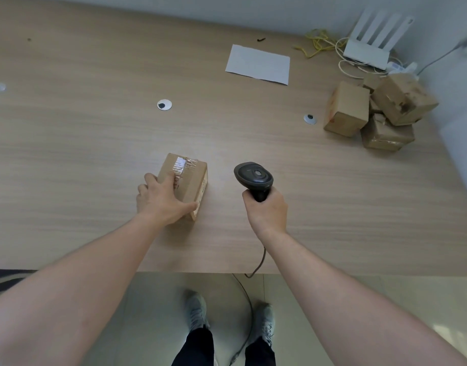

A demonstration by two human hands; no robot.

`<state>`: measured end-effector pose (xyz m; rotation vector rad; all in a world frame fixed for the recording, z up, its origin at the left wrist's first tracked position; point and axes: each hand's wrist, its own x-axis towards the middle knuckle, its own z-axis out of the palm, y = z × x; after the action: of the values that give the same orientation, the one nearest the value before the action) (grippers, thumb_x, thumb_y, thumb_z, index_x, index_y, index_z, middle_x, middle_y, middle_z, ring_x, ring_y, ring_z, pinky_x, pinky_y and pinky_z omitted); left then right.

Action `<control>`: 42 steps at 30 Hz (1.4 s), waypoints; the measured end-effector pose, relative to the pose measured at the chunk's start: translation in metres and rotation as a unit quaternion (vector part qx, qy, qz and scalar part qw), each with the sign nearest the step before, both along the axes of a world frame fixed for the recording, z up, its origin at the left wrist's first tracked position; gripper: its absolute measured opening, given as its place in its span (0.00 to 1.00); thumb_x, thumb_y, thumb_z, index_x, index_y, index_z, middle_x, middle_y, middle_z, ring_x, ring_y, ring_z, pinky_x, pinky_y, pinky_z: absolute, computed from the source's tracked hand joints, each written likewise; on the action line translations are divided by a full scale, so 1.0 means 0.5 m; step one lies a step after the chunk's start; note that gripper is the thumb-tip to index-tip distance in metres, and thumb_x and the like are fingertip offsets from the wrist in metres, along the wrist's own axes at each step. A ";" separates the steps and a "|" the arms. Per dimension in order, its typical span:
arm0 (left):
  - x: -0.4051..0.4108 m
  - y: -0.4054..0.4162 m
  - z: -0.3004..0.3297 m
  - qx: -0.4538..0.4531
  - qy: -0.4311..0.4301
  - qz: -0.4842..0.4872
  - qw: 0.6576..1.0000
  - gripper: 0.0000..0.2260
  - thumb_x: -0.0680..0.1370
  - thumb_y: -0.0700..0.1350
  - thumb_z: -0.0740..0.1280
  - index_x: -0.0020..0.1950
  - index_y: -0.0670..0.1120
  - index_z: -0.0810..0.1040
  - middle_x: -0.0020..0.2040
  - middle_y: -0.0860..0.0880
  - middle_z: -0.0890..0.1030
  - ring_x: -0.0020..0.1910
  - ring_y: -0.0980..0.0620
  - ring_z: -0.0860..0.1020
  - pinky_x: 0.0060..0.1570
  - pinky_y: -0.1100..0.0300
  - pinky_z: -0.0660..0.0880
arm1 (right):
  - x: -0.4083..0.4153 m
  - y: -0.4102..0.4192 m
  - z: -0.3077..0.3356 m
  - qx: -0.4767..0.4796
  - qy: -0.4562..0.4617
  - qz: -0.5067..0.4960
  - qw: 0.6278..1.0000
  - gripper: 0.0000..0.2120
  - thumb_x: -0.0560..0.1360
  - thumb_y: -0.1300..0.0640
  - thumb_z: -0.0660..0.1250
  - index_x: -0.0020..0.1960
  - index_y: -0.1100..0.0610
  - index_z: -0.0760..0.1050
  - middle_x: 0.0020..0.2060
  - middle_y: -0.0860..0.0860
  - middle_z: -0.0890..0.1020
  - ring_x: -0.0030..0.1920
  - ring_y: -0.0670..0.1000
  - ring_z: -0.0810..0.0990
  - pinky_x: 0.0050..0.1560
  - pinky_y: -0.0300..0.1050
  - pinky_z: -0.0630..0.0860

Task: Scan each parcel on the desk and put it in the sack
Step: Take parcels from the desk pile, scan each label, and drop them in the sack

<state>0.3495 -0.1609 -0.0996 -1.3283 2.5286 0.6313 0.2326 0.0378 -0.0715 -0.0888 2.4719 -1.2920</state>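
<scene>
A person's left hand (162, 200) grips a taped parcel (186, 180) on the desk (95, 143), fingers spread over its top and thumb along the near edge, apparently steadying it for a reading. Just right of it, the right hand (266, 207) is wrapped fully around the handle of a scanner (253, 177), whose head is raised above the desk and not visibly aimed at the label. More parcels (377, 114) wait well beyond the right hand. The sack is out of view.

I see open tabletop (95, 143) left and centre; far right, stacked parcels (377, 114), a router (369, 48) and tangled cables (322, 43) block passage; a flat paper sheet (258, 64) lies far centre.
</scene>
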 end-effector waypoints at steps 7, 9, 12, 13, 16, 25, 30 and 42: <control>-0.004 -0.045 0.001 0.228 0.170 0.086 0.955 0.42 0.59 0.62 0.74 0.75 0.60 0.73 0.62 0.50 0.80 0.57 0.50 0.81 0.54 0.57 0.76 | -0.015 0.011 -0.002 0.000 -0.031 0.030 0.999 0.10 0.72 0.52 0.71 0.35 0.51 0.73 0.29 0.45 0.76 0.31 0.51 0.75 0.34 0.43 0.70; -0.006 -0.056 0.000 0.291 0.191 0.108 0.931 0.41 0.57 0.62 0.74 0.71 0.60 0.76 0.58 0.47 0.84 0.52 0.51 0.84 0.48 0.58 0.77 | -0.017 0.012 -0.004 -0.002 -0.042 0.033 0.999 0.08 0.71 0.51 0.70 0.36 0.50 0.73 0.29 0.46 0.78 0.32 0.53 0.77 0.33 0.45 0.73; -0.011 -0.058 -0.001 0.335 0.202 0.104 0.915 0.35 0.60 0.58 0.73 0.69 0.60 0.79 0.54 0.45 0.86 0.43 0.57 0.83 0.42 0.60 0.75 | -0.021 0.013 -0.008 -0.013 -0.058 0.042 0.997 0.08 0.70 0.52 0.70 0.35 0.50 0.73 0.28 0.46 0.78 0.31 0.54 0.77 0.33 0.45 0.72; -0.012 -0.058 -0.002 0.340 0.204 0.107 0.912 0.33 0.61 0.57 0.73 0.68 0.60 0.79 0.55 0.46 0.86 0.43 0.56 0.81 0.42 0.59 0.74 | -0.022 0.013 -0.009 -0.015 -0.063 0.047 0.997 0.08 0.70 0.52 0.70 0.35 0.50 0.73 0.28 0.46 0.77 0.31 0.54 0.76 0.33 0.45 0.71; -0.012 -0.065 -0.013 0.354 0.208 0.122 0.904 0.33 0.60 0.58 0.71 0.67 0.64 0.78 0.57 0.47 0.84 0.49 0.51 0.79 0.47 0.53 0.74 | -0.025 0.013 -0.012 -0.018 -0.073 0.058 0.996 0.09 0.70 0.52 0.70 0.35 0.51 0.72 0.27 0.45 0.76 0.31 0.53 0.74 0.33 0.45 0.70; 0.007 -0.062 -0.072 0.354 0.222 0.073 0.906 0.37 0.62 0.54 0.77 0.69 0.74 0.72 0.70 0.49 0.73 0.58 0.55 0.81 0.57 0.62 0.78 | -0.028 0.009 -0.021 -0.009 -0.066 0.092 0.994 0.09 0.72 0.51 0.71 0.36 0.48 0.73 0.27 0.44 0.75 0.31 0.51 0.74 0.33 0.44 0.69; 0.017 -0.053 -0.078 0.339 0.215 0.053 0.914 0.45 0.65 0.48 0.82 0.75 0.73 0.65 0.66 0.47 0.61 0.52 0.51 0.80 0.63 0.56 0.75 | -0.026 -0.003 -0.024 -0.006 -0.063 0.090 0.994 0.10 0.72 0.51 0.72 0.35 0.47 0.73 0.27 0.43 0.76 0.32 0.52 0.75 0.34 0.46 0.70; -0.015 -0.081 -0.088 0.326 0.364 0.211 0.847 0.37 0.59 0.45 0.83 0.67 0.50 0.76 0.57 0.50 0.82 0.55 0.51 0.83 0.54 0.56 0.80 | -0.024 -0.040 0.015 0.030 -0.031 0.156 0.987 0.12 0.74 0.51 0.71 0.34 0.50 0.73 0.25 0.43 0.75 0.29 0.50 0.73 0.32 0.42 0.69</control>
<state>0.3420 -0.2012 -0.1435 -1.5320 2.0497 2.2094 0.2205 0.0180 -0.0640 -0.3964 2.3264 -1.0711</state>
